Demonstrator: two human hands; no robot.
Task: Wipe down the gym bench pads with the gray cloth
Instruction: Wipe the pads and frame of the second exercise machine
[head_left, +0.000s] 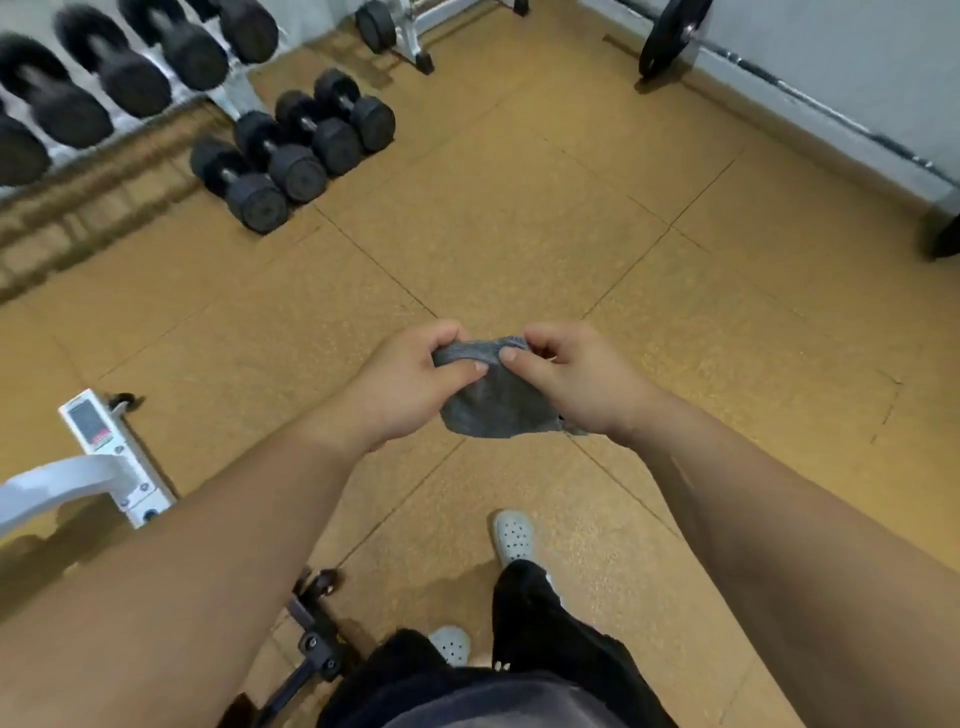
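Right now you have the gray cloth (493, 400) pinched along its top edge between both hands, held out in front of you over the tan floor (519, 208). Your left hand (410, 384) is curled closed on the left part of that edge, thumb pressed over the bunched fabric; your right hand (576, 379) is closed the same way on the right part, thumb and forefinger nipping the fold. The two thumbs sit almost touching, and the rest of the cloth hangs slack below them.

The first risk is the grip itself — you hold only a narrow gathered strip, so if you pull your hands apart to spread the cloth, one pinch could slip and the cloth would swing from a single hand or drop to the floor, picking up grit you would then rub onto the pads.

The second is the cloth's shape. It looks crumpled, not folded flat, and a wadded cloth will likely skip over a pad and leave streaks. I would fold it into a flat panel first.

The third is where you stand. No bench pad shows in this view; only a white frame (104, 467) at your left and a dark bracket with bolts (311, 639) near your feet. Turning toward the bench while watching your hands, you could catch a white clog (513, 535) on that bracket — look down before you step. The dumbbells (291, 150) are well apart from you and pose no hazard.
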